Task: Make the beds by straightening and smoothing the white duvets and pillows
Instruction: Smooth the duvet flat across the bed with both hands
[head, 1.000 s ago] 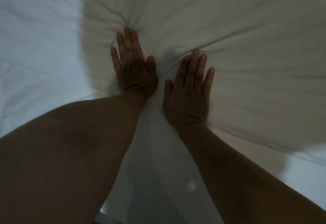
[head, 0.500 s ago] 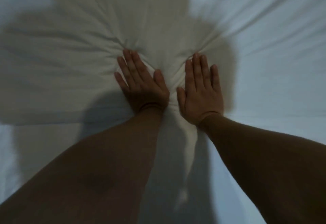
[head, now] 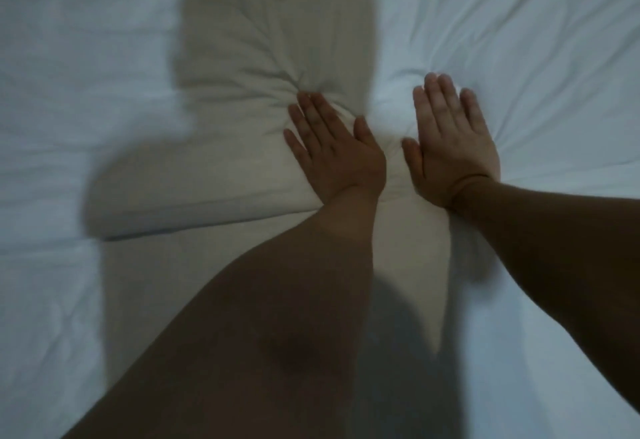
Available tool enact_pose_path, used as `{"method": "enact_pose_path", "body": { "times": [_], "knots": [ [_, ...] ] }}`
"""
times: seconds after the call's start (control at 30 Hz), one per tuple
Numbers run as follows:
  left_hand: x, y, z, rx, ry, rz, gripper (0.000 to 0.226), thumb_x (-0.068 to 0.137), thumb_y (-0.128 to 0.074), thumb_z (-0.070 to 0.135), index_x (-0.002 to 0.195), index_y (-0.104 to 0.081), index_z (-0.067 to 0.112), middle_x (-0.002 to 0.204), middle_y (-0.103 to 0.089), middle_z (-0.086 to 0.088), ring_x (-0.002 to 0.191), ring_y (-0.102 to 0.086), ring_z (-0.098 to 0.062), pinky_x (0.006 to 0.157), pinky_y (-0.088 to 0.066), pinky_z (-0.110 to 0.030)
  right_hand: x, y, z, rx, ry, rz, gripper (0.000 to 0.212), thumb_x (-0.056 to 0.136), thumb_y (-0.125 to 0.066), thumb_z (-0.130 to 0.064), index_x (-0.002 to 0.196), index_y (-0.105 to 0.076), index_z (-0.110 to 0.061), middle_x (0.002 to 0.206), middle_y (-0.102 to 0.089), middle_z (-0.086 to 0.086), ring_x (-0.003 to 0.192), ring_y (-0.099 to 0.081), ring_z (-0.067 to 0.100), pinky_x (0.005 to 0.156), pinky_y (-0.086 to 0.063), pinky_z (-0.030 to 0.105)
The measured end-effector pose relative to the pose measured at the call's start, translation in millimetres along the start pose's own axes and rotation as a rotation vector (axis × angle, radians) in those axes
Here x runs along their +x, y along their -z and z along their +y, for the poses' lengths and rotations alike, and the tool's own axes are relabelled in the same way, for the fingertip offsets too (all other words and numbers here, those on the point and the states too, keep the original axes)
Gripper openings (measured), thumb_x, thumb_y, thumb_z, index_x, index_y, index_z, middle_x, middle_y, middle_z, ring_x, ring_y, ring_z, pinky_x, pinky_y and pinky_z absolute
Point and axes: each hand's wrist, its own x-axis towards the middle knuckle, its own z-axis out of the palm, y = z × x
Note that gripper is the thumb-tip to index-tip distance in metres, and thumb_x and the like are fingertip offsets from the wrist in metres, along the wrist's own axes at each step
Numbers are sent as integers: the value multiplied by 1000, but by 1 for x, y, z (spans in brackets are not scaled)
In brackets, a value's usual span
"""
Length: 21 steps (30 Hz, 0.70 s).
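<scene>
A white pillow point(head: 519, 58) fills the upper part of the view, its near edge running across the frame at about mid height. My left hand point(head: 334, 149) lies flat on it with straight fingers, pressing a dent from which creases fan out. My right hand point(head: 450, 141) presses flat beside it, fingers straight and together, a small gap between the two thumbs. Below the pillow's edge lies the white duvet point(head: 52, 317), lightly wrinkled. My forearms cover much of the lower centre.
My shadow falls dark over the pillow's middle and the bedding under my arms. White bedding reaches every edge of the view; no bed edge or other object shows.
Both hands stayed flat and pressing while they slid over the pillow; the gap between them has widened. The view shifted, so the pillow's near edge now shows on the left.
</scene>
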Motion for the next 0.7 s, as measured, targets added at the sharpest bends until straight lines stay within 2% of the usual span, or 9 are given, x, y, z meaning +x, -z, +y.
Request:
{"method": "enact_pose_path", "body": {
  "times": [0.07, 0.13, 0.27, 0.33, 0.43, 0.57, 0.7],
  "knots": [
    [-2, 12, -25, 114, -118, -126, 73, 104, -20, 51, 162, -5, 9, 170, -1, -8, 157, -1, -24, 126, 0, -47, -1, 6, -1, 6, -35, -27, 72, 104, -20, -46, 161, -7, -5, 170, -3, 12, 157, 4, 23, 127, -2, 46],
    [15, 29, -72, 192, -157, -174, 71, 105, -16, 52, 162, 1, 13, 170, 6, -3, 157, 6, -22, 126, 3, -45, -1, 16, -1, 35, -58, -60, 72, 103, -17, -48, 162, -8, -7, 170, -3, 11, 157, 4, 21, 127, -1, 44],
    [66, 56, -213, 226, -21, -82, 71, 104, -17, 52, 162, -7, 12, 170, -4, -5, 157, -4, -24, 125, -6, -49, -6, 30, -11, 95, -119, -79, 72, 104, -11, -51, 162, -8, -9, 170, -3, 9, 157, 3, 19, 127, -2, 43],
    [79, 59, -265, 206, -33, -40, 73, 104, -15, 52, 162, -12, 8, 169, -12, -9, 156, -11, -26, 124, -11, -51, -7, 33, -21, 100, -154, -94, 75, 104, -7, -54, 162, -6, -7, 170, -2, 11, 157, 3, 22, 127, -2, 45],
    [78, 42, -275, 199, -62, 5, 70, 106, -13, 50, 161, -13, 6, 168, -15, -11, 155, -14, -26, 125, -10, -48, -2, 31, -50, 82, -173, -87, 79, 103, -5, -56, 161, -4, -2, 169, 0, 17, 157, 3, 28, 127, -2, 48],
    [83, 31, -276, 135, -71, -24, 73, 103, -13, 50, 162, -7, 8, 170, -8, -8, 156, -7, -24, 126, -3, -46, 13, 22, -123, 55, -65, -49, 79, 103, -9, -52, 159, -10, 3, 168, -5, 21, 156, -3, 32, 126, -5, 51],
    [84, 26, -280, 99, -103, 0, 73, 103, -14, 50, 162, -7, 8, 170, -7, -7, 157, -6, -23, 126, -3, -46, 32, 13, -217, 89, -20, -49, 75, 105, -9, -51, 160, -4, 0, 169, 2, 18, 157, 5, 29, 127, -2, 49]
  ]
}}
